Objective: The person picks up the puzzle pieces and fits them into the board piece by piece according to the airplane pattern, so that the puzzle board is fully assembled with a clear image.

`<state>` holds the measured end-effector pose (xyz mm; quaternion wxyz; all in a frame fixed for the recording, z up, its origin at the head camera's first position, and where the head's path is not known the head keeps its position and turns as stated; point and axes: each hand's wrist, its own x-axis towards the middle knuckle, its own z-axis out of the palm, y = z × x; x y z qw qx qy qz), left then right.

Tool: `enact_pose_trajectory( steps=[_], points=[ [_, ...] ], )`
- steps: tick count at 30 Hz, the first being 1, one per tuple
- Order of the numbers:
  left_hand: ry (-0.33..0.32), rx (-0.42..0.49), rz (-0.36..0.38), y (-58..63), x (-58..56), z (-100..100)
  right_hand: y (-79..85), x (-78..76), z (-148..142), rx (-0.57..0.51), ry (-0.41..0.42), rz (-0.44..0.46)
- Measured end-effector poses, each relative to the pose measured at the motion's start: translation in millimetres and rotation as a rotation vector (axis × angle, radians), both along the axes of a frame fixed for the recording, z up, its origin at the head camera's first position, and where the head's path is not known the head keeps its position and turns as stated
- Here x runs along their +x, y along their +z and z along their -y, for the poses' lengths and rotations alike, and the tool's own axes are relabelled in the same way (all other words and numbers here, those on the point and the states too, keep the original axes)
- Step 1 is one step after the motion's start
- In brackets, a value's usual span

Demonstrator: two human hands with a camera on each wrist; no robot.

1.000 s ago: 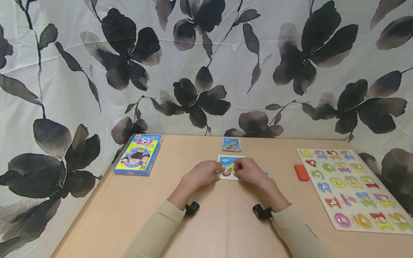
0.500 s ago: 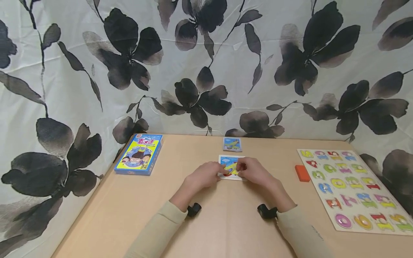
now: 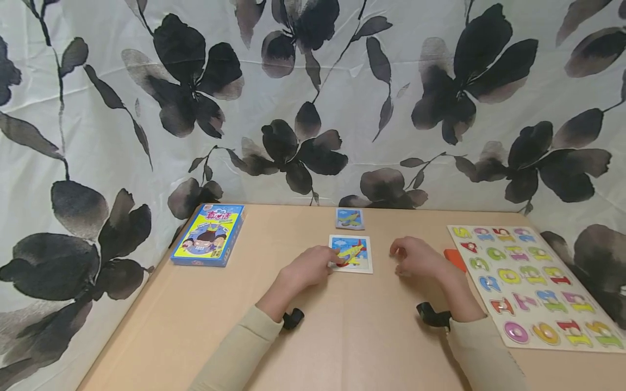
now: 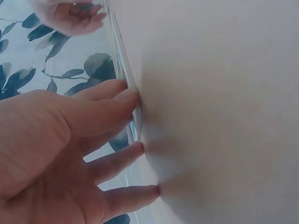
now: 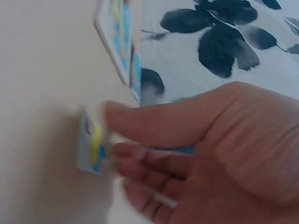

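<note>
A small white-bordered picture puzzle with a yellow and red airplane lies on the table in the head view. My left hand holds its left edge, a fingertip overlapping the picture. The left wrist view shows the thumb against the puzzle's edge, with two other fingertips at the tabletop. My right hand is to the right of the puzzle, thumb and fingers bent loosely apart. A small blue and yellow puzzle piece appears just beyond its blurred fingertips in the right wrist view; in the head view the hand hides it.
Behind the puzzle lies a smaller airplane picture card. A blue and yellow box is at the back left. On the right are a number board and a partly covered red-orange block. A floral cloth hangs behind the table.
My right hand has left the puzzle and moved right, partly covering the red-orange block. More of the airplane picture shows. My left hand stays at the puzzle's left edge.
</note>
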<state>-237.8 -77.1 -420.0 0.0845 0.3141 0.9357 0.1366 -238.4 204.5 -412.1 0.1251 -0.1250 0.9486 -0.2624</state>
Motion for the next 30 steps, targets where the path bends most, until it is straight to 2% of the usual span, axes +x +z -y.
enact_pose_trajectory(
  steps=[5, 10, 18, 21, 26, 30],
  points=[
    [0.017, 0.012, 0.018, 0.6, -0.1, 1, 3.6, 4.5, -7, 0.066, 0.002, 0.068],
    [0.015, 0.012, 0.024, 1.1, -0.6, 0, -1.6, 5.5, -8, 0.037, -0.071, 0.098],
    [0.016, 0.016, 0.032, 0.3, -0.5, 0, -11.6, 6.1, -18, 0.004, -0.113, 0.105],
    [0.017, 0.022, 0.040, 1.2, 0.8, 1, -15.4, 4.9, -21, -0.037, -0.100, 0.109],
    [0.007, 0.029, 0.035, 1.1, 0.8, 2, -17.8, 2.1, -24, -0.062, -0.051, 0.064],
    [0.013, 0.035, 0.050, 0.5, 0.1, 2, -16.3, 1.5, -23, -0.063, -0.077, 0.089]
  ],
)
